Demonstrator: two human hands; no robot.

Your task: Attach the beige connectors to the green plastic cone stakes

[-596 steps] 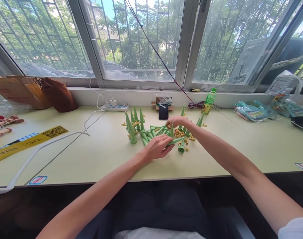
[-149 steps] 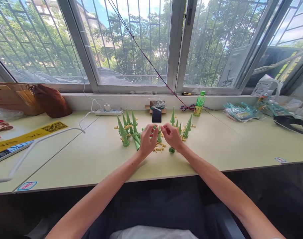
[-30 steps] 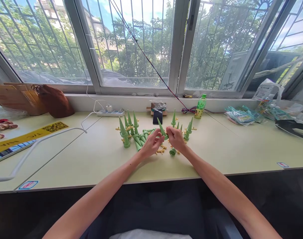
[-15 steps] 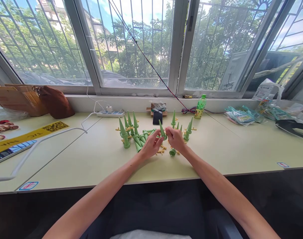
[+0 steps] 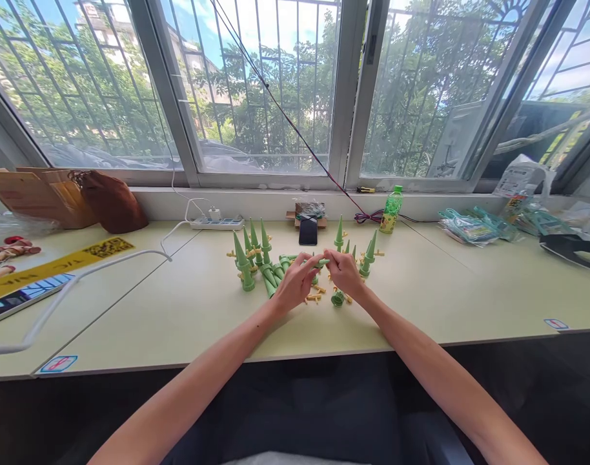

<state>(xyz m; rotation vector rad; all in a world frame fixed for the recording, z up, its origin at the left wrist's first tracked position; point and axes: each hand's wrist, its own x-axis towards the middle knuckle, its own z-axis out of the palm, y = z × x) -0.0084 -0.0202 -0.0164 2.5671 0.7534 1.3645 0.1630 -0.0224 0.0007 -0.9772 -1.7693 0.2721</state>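
My left hand [image 5: 297, 276] and my right hand [image 5: 342, 270] meet over the middle of the table, both closed on a green plastic cone [image 5: 321, 263]. It lies nearly level between them, mostly covered by the fingers. Left of the hands, several green cones with yellow pegs [image 5: 245, 265] stand upright, and a pile of loose green cones [image 5: 270, 276] lies beside them. More upright cones [image 5: 368, 255] are to the right. Small yellow pegs [image 5: 315, 297] are scattered below the hands. One green cone [image 5: 337, 298] lies with its round base towards me.
A phone [image 5: 308, 231] leans by a small box behind the hands. Farther back are a green drink bottle [image 5: 392, 210] and a power strip [image 5: 217, 223]. Plastic packets [image 5: 472, 226] lie at right. On the left are a brown pouch [image 5: 111, 201] and a white bent tube [image 5: 82, 276].
The cone between my hands has tipped from upright to nearly level. My left fingers have moved up over it. The view has shifted slightly.
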